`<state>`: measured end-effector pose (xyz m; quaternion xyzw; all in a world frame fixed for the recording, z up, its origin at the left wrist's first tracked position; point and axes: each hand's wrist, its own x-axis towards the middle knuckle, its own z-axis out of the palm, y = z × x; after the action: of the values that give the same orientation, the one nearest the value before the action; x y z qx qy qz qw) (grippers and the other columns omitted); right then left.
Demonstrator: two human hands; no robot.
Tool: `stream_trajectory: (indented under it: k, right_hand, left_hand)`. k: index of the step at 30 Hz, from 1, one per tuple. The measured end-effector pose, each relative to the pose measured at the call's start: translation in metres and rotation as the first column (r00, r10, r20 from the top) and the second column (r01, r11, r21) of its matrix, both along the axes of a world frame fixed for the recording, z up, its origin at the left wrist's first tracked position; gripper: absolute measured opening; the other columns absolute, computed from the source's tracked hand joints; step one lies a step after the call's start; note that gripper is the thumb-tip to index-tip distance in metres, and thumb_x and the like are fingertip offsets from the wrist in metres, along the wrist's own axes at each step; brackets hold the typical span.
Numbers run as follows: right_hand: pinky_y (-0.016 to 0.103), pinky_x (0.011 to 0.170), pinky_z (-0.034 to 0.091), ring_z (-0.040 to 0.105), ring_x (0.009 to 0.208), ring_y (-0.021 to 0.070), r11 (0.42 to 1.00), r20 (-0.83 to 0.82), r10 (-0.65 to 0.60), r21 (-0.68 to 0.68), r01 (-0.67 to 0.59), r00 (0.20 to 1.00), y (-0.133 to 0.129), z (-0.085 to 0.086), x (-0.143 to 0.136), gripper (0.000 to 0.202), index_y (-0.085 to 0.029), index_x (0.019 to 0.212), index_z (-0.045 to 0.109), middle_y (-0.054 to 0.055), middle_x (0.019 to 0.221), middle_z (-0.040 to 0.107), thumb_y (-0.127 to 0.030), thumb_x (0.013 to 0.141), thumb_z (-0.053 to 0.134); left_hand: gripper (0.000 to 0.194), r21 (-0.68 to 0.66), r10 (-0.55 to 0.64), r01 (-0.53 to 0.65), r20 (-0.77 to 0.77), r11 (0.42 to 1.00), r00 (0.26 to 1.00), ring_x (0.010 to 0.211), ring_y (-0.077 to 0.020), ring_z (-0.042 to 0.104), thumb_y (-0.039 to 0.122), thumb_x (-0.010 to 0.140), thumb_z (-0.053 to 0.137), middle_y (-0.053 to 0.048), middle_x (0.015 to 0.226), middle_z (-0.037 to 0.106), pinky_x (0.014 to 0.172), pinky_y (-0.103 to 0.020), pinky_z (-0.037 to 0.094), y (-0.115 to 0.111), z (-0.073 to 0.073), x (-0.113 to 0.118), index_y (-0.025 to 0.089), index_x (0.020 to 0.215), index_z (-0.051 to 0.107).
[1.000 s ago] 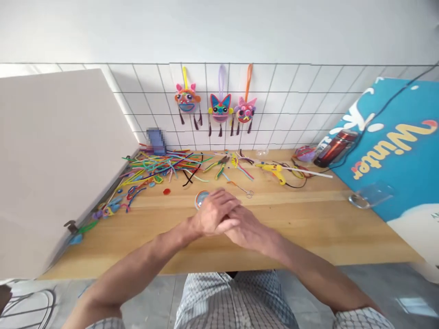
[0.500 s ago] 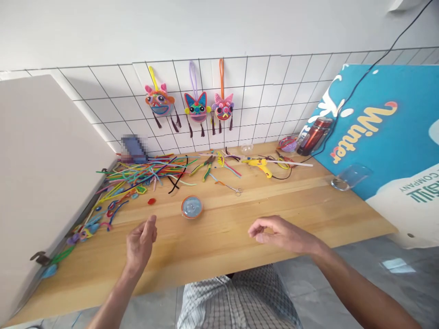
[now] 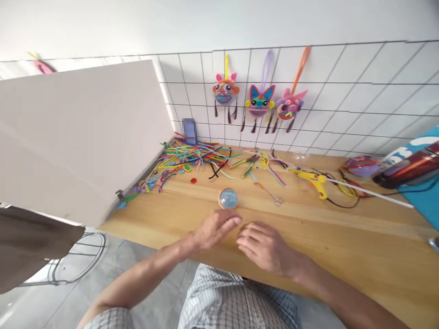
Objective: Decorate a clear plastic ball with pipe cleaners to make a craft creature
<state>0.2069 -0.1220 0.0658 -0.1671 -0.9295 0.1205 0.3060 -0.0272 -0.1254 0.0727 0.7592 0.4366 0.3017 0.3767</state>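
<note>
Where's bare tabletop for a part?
Free: wooden tabletop right of the right hand, nearside of glue gun; also left of the orange-rimmed dome, between red disc and left hand. Crowded: back left, pipe cleaners; back right, around red bottle.

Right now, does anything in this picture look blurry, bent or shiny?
Head view, back: a bluish upright object is masked by coarse pixels; head view, right edge: the red bottle looks stretched and is cut off; head view, middle: the clear dome carries pale glints.

Dome, pipe cleaners on wooden table
</note>
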Motion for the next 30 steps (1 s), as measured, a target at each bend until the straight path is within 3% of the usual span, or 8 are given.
stream_trajectory:
  k: [3,5,7,9,14,19,24,30]
  right_hand:
    - [0.036,0.081,0.065,0.078,0.084,0.0209,0.993,-0.184,-0.118,-0.051,0.11,0.976,0.03,-0.009,0.02,0.019,-0.026,0.104,0.077,0.004,0.092,0.083,-0.015,0.102,0.062]
    - [0.036,0.075,0.066,0.079,0.079,0.0221,0.977,-0.26,-0.212,-0.075,0.199,0.942,0.046,-0.023,0.03,0.018,-0.026,0.1,0.079,0.004,0.088,0.083,-0.017,0.102,0.063]
    - [0.037,0.073,0.066,0.079,0.078,0.0235,0.958,-0.262,-0.286,-0.114,0.265,0.922,0.057,-0.037,0.035,0.018,-0.026,0.097,0.079,0.005,0.085,0.082,-0.021,0.102,0.062]
    - [0.038,0.074,0.066,0.08,0.079,0.024,0.943,-0.23,-0.323,-0.16,0.291,0.918,0.061,-0.047,0.035,0.018,-0.026,0.097,0.079,0.006,0.086,0.082,-0.024,0.103,0.062]
    - [0.039,0.077,0.067,0.08,0.082,0.0255,0.924,-0.194,-0.348,-0.239,0.3,0.917,0.061,-0.054,0.035,0.017,-0.027,0.097,0.076,0.006,0.088,0.082,-0.027,0.103,0.061]
    - [0.04,0.075,0.067,0.077,0.075,0.0245,0.87,-0.194,-0.471,-0.266,0.416,0.861,0.065,-0.063,0.041,0.015,-0.027,0.108,0.075,0.007,0.096,0.081,-0.036,0.101,0.065]
    - [0.037,0.072,0.066,0.076,0.074,0.0231,0.84,-0.162,-0.516,-0.287,0.46,0.841,0.069,-0.067,0.043,0.018,-0.026,0.111,0.074,0.006,0.095,0.08,-0.039,0.101,0.065]
    - [0.034,0.064,0.065,0.076,0.072,0.0231,0.806,-0.125,-0.552,-0.333,0.49,0.824,0.07,-0.066,0.043,0.02,-0.029,0.11,0.075,0.005,0.092,0.079,-0.043,0.1,0.066]
  left_hand:
    - [0.045,0.179,0.367,-0.367,0.033,0.913,0.93,0.115,-0.0278,0.071,0.057,0.103,0.061,-0.014,0.127,0.074,0.109,-0.049,0.055,0.018,-0.025,-0.034,0.019,0.127,0.068]
    - [0.075,0.21,0.429,-0.427,0.036,0.88,0.902,0.136,-0.0346,0.062,0.058,0.089,0.08,-0.02,0.15,0.061,0.117,-0.058,0.05,0.031,-0.045,-0.044,0.019,0.147,0.054]
    - [0.101,0.155,0.414,-0.411,0.014,0.898,0.91,0.146,-0.0401,0.055,0.054,0.074,0.093,-0.025,0.158,0.052,0.12,-0.063,0.048,0.045,-0.061,-0.043,0.017,0.154,0.045]
    - [0.11,0.103,0.368,-0.365,-0.009,0.925,0.93,0.15,-0.0412,0.052,0.048,0.067,0.098,-0.026,0.159,0.051,0.124,-0.062,0.044,0.058,-0.071,-0.034,0.016,0.156,0.042]
    - [0.087,0.161,0.214,-0.212,0.004,0.964,0.977,0.141,-0.0353,0.061,0.038,0.077,0.09,-0.019,0.147,0.061,0.123,-0.055,0.049,0.084,-0.071,-0.005,0.019,0.151,0.049]
    - [0.093,0.273,0.189,-0.181,-0.004,0.945,0.982,0.134,-0.0383,0.064,0.039,0.07,0.093,-0.021,0.14,0.061,0.117,-0.055,0.054,0.102,-0.074,0.017,0.017,0.149,0.046]
    - [0.085,0.357,0.174,-0.18,0.049,0.916,0.983,0.137,-0.0376,0.062,0.039,0.071,0.091,-0.023,0.141,0.06,0.119,-0.053,0.053,0.104,-0.083,0.019,0.016,0.142,0.05]
    - [0.09,0.302,0.163,-0.154,-0.007,0.941,0.987,0.14,-0.0393,0.061,0.045,0.076,0.088,-0.023,0.146,0.061,0.122,-0.057,0.05,0.1,-0.08,0.015,0.016,0.15,0.045]
